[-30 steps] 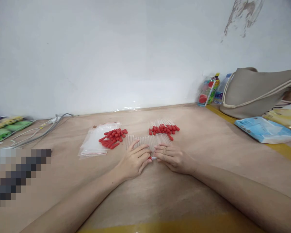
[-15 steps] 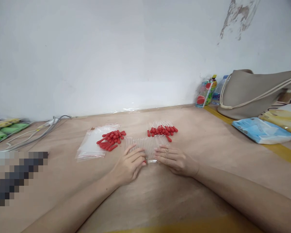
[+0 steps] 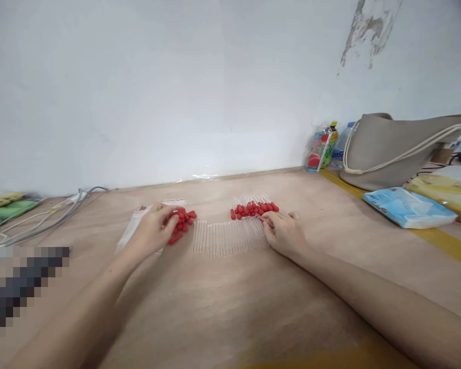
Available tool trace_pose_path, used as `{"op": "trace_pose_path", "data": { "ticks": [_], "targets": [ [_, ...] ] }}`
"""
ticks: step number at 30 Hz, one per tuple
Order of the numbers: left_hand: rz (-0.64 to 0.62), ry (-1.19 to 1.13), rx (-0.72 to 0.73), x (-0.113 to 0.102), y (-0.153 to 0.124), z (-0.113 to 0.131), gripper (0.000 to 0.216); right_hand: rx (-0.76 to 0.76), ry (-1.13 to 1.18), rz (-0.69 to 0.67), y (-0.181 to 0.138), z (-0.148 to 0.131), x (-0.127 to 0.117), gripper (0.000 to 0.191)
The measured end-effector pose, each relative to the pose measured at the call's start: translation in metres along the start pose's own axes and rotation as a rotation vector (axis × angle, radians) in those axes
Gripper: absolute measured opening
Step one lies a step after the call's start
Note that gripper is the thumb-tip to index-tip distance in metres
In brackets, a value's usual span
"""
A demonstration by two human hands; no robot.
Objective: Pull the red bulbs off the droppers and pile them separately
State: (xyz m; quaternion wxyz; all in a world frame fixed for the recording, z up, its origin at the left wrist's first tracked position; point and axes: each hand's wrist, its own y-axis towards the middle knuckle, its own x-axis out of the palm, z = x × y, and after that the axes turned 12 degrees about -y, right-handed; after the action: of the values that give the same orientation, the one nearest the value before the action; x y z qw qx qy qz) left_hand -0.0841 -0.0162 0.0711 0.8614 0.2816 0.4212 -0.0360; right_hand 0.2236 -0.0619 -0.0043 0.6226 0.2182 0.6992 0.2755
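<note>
My left hand [image 3: 155, 225] reaches over the pile of red rubber bulbs [image 3: 184, 218], its thumb and fingers curled round a bulb at the pile's near side; part of the pile is hidden behind it. In the middle, a row of clear glass tubes [image 3: 228, 238] lies side by side. At the row's right end, my right hand [image 3: 286, 233] pinches a thin clear glass tube [image 3: 262, 219], mostly covered by the fingers. Just behind the row lie several glass droppers with red bulbs [image 3: 253, 208], bulbs toward me and tubes pointing to the wall.
Clear zip bags [image 3: 128, 230] lie under and left of the loose bulbs. Cables [image 3: 75, 202] and a green pack [image 3: 11, 207] are at the left. To the right stand drink bottles [image 3: 320, 148], a grey bag [image 3: 392, 151] and a blue tissue pack [image 3: 409, 206].
My left hand has left the tube row and moved left and forward to the red bulbs. My right hand has shifted slightly right and forward, off the row's front, and now pinches a tube.
</note>
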Motion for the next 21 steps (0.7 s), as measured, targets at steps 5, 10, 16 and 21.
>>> {"op": "trace_pose_path", "data": {
  "ticks": [5,10,16,21],
  "targets": [
    [-0.077,0.003,-0.286,-0.044,0.012,-0.040,0.042,-0.087,-0.035,0.021,-0.002,-0.002,-0.001,0.017],
    [-0.155,-0.047,-0.439,-0.056,0.011,-0.062,0.054,-0.140,-0.032,0.008,-0.007,-0.004,-0.002,0.020],
    [-0.241,-0.077,-0.437,-0.050,0.010,-0.055,0.046,-0.145,-0.045,-0.005,-0.009,-0.002,-0.001,0.021],
    [-0.246,-0.067,-0.421,-0.038,0.011,-0.071,0.034,-0.142,-0.034,0.007,-0.009,-0.001,-0.001,0.021]
  ]
}}
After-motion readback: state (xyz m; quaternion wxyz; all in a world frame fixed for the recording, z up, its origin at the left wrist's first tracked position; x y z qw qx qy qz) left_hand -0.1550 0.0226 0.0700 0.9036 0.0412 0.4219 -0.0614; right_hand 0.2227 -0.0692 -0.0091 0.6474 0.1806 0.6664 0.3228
